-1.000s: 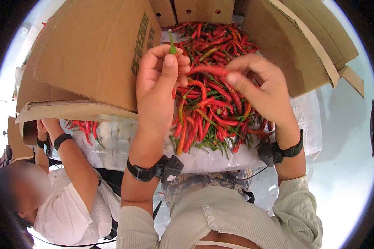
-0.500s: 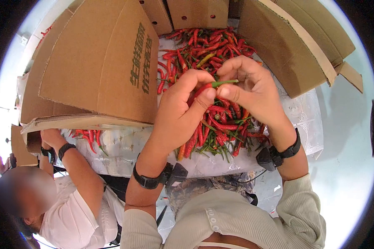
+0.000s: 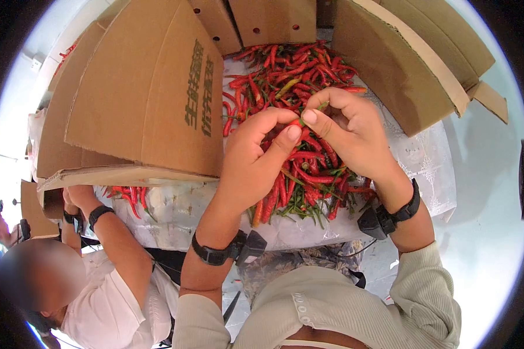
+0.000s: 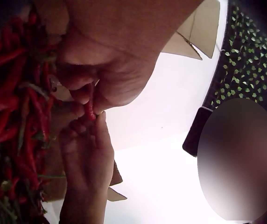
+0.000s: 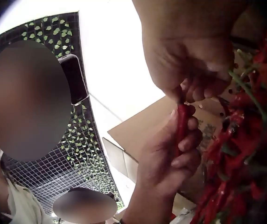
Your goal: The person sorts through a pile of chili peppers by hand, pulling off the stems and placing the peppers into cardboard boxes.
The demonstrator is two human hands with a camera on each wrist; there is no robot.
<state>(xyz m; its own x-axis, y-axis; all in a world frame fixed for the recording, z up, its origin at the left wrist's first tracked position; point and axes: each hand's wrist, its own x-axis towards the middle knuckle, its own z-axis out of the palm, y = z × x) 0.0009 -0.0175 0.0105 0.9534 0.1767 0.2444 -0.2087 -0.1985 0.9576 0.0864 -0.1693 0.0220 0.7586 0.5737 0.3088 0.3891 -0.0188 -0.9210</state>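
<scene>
Above a heap of red chillies [image 3: 308, 174], both hands meet at one red chilli. The left hand [image 3: 255, 152] holds its red body between thumb and fingers; in the right wrist view that hand's fingers curl round the chilli [image 5: 182, 128]. The right hand [image 3: 355, 131] pinches the green stem end [image 3: 324, 106] with thumb and forefinger. In the left wrist view the chilli [image 4: 91, 106] shows between the two hands. Much of its body is hidden by the fingers in the head view.
A cardboard box flap with printing [image 3: 140, 93] stands left of the heap, another cardboard panel [image 3: 399, 70] at right. The table has a pale patterned cover [image 3: 428, 174]. At the lower left another person [image 3: 108, 279] in white works near several chillies [image 3: 135, 200].
The left hand has come right and down from the back of the heap, and the right hand has moved from a chilli's side onto the stem end. The head view has shifted slightly.
</scene>
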